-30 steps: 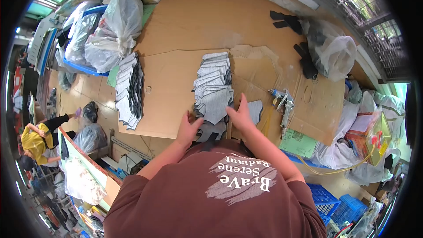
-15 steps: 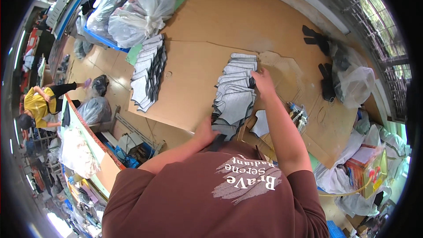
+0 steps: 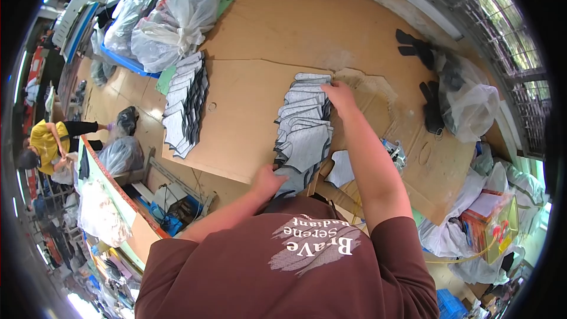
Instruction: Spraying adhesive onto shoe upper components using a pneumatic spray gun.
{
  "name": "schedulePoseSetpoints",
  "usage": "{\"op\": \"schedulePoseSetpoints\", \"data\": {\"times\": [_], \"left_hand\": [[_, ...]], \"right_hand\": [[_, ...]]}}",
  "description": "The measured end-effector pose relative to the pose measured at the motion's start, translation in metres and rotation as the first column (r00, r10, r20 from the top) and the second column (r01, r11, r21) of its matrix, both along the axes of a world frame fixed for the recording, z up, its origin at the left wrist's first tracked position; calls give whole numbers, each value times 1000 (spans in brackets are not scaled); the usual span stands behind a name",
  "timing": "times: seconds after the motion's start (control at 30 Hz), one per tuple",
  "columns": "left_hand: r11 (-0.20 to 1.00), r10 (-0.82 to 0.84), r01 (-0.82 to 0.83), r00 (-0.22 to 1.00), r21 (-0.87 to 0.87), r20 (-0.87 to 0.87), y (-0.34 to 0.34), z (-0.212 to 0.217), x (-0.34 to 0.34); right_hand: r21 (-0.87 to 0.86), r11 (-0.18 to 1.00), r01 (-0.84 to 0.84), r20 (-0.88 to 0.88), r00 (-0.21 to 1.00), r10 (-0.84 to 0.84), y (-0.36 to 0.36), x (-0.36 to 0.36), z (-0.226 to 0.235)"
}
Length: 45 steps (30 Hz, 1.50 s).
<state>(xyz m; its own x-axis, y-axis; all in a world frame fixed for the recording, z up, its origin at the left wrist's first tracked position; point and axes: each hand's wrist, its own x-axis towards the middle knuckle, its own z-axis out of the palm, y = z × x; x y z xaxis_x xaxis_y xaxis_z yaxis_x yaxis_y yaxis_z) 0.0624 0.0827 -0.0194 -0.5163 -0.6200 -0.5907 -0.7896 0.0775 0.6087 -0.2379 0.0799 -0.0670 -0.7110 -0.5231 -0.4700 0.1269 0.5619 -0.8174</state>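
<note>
A long row of overlapping light-grey fabric pieces [image 3: 304, 119] with dark edges lies on the cardboard sheet before me. At its near end, my left hand [image 3: 269, 181] is closed on the edge of the darker grey fabric pieces [image 3: 289, 182]. Toward the far end, my right hand [image 3: 341, 95] has its fingers bent against the right edge of the row; whether they pinch a piece is hard to see. A single grey cut piece [image 3: 340, 169] lies beside my right forearm. Farther left is a second overlapping row of similar pieces [image 3: 184, 106].
Brown cardboard [image 3: 242, 94] covers the table. Plastic bags [image 3: 177, 23] fill a blue crate [image 3: 127, 63] at the far left. Right of me are dark pieces [image 3: 433, 109], clear bags [image 3: 472, 112] and a small metal device [image 3: 394, 155]. A person in yellow [image 3: 47, 140] is at the left.
My right hand has moved farther along the row toward its far end. My left hand has shifted slightly at the near end. The whole view has slid a little.
</note>
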Motion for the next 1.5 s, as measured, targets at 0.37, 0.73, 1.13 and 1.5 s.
{"op": "schedulePoseSetpoints", "data": {"times": [0.37, 0.73, 1.13, 1.5], "left_hand": [[829, 431, -343, 895, 442, -114, 14, -15, -11], [782, 563, -475, 816, 404, -132, 25, -11, -11], [796, 533, -478, 844, 373, -57, -5, -11, 11], [739, 652, -593, 749, 320, -115, -105, -11, 83]], "right_hand": [[23, 996, -91, -145, 985, 93, -8, -9, -19], [-148, 988, -31, -55, 998, 23, -8, 11, 4], [-306, 927, 218, 358, 928, -100, -31, 34, -11], [-386, 893, 232, 517, 856, 1, -147, 111, -7]]}}
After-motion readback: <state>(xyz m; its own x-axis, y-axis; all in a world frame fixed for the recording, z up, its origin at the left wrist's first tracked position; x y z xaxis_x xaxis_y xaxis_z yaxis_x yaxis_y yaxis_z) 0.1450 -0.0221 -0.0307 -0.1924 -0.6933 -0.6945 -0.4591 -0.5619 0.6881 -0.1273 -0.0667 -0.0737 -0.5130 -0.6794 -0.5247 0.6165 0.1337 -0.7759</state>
